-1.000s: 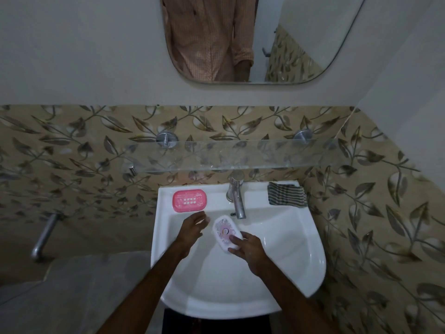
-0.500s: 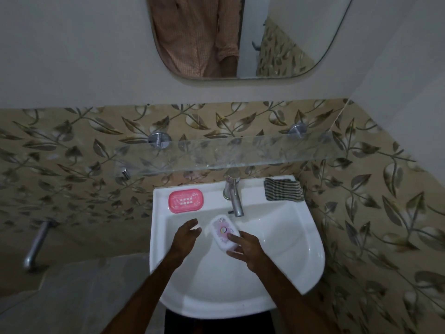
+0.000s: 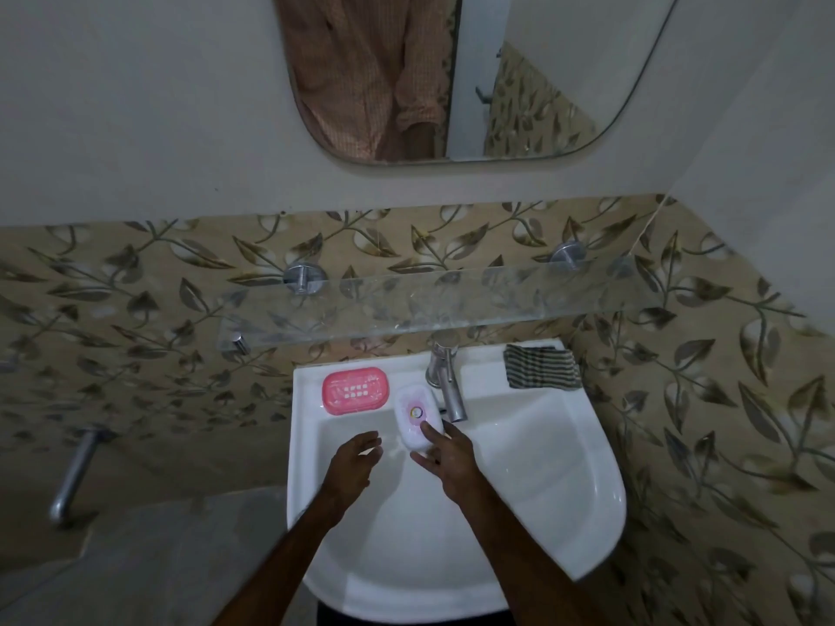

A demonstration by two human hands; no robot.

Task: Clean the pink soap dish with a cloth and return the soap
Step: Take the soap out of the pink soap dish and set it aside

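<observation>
- Soap point(image 3: 415, 413): a white bar with a round mark on its face, at centre frame. It is held over the basin between the pink soap dish point(image 3: 355, 390) and the tap point(image 3: 445, 384), just beside both and apparently touching neither.
- Right hand point(image 3: 449, 460): grips the bar's near end, thumb on top and fingers curled beneath.
- Left hand point(image 3: 354, 463): holds nothing, its fingers loosely spread above the basin.
- Handling of the soap, as judged: light and rigid, slick if wet. A hold across the long sides is safer than one end.
- Dish: empty, on the rear ledge of the sink point(image 3: 542, 467), left of centre. It is judged to be thin, light plastic with a slotted base, likely to slide under wiping, so it should be steadied by the rim.
- Cloth point(image 3: 542, 367): striped and folded, on the ledge right of centre. It is soft and untouched.
- Obstructions: the tap spout stands between dish and cloth. The glass shelf point(image 3: 452, 305) overhangs the ledge and limits upward clearance.
</observation>
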